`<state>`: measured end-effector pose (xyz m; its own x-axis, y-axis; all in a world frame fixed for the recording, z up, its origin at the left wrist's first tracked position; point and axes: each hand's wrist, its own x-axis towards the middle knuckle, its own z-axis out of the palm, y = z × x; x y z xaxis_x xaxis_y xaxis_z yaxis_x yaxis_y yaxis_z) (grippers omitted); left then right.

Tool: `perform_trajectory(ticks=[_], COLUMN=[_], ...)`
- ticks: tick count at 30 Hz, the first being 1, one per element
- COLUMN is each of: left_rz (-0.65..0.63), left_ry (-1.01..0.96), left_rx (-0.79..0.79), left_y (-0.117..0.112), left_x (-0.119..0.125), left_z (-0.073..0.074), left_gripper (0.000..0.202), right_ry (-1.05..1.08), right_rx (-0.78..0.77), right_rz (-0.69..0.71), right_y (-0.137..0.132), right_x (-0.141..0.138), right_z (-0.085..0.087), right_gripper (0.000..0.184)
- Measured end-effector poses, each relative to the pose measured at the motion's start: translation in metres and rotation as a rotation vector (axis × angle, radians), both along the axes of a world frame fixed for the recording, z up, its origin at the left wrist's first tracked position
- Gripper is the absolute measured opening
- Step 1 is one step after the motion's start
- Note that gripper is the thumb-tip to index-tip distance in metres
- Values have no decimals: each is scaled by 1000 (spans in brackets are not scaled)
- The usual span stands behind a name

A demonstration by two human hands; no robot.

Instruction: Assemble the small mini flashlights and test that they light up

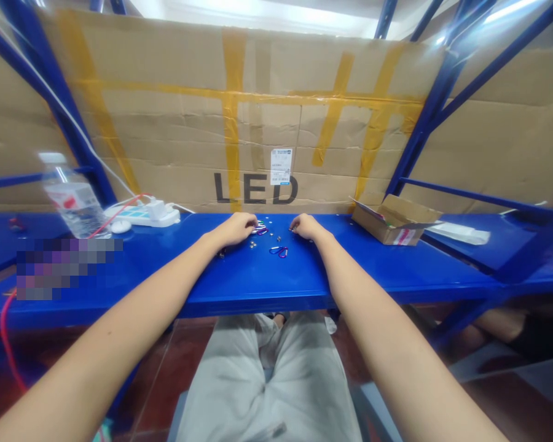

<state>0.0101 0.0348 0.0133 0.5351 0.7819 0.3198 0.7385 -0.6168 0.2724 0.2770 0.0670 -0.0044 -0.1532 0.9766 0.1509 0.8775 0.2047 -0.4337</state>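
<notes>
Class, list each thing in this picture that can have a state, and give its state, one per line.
Left hand: lowered, fingers at some carabiners; grip unclear
Right hand: fingers bent together; contents too small to tell
Front carabiners: lying on the table; gates too small to tell
Small metal pieces: loose, scattered
Bottle: capped
Small cardboard box: open, flaps raised
Power strip: plug inserted
Cardboard panel: upright, taped

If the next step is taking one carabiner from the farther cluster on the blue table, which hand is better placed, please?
Probably the left hand: its fingers are right at that carabiner cluster. The right hand is farther away, with small metal pieces lying between.
</notes>
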Motion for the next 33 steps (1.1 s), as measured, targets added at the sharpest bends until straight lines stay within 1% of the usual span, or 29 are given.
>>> perform_trajectory(ticks=[3, 6, 8, 10, 14, 17, 19, 21, 23, 26, 30, 33], left_rz=[-29, -62, -88, -112, -184, -269, -323, -347, -354, -348, -269, -226], left_ry=[23, 45, 53, 57, 112, 213, 257, 279, 287, 294, 272, 263], left_rx=[36, 64, 74, 76, 94, 142, 156, 137, 93, 40, -4, -42], left_y=[5, 9, 11, 12, 17, 30, 40, 50, 57, 61, 57, 50], left_x=[5, 8, 10, 11, 17, 30, 41, 53, 61, 68, 68, 66], left_z=[-3, -6, -8, -9, -6, -2, 0, 0, 0, -3, -6, -4], left_gripper=[22, 23, 24, 26, 30, 33, 35, 40, 41, 33, 27, 26], right_ry=[45, 155, 234, 308, 428, 482, 516, 549, 565, 558, 553, 534], right_rx=[12, -4, -17, -39, -29, -13, -40, -72, -85, -79, -88, -94], right_rz=[94, 196, 218, 197, 86, 3, -10, -2, 7, 24, 40, 66], right_y=[2, 4, 4, 4, 3, 1, -1, -4, -8, -13, -15, -16], right_x=[-10, -19, -22, -21, -14, -7, -4, -3, -4, -7, -9, -9], right_z=[-2, -4, -5, -5, -5, -4, -2, 0, 3, 5, 5, 5], right_gripper=[24, 20, 20, 21, 22, 23, 21, 20, 19, 16, 16, 18])
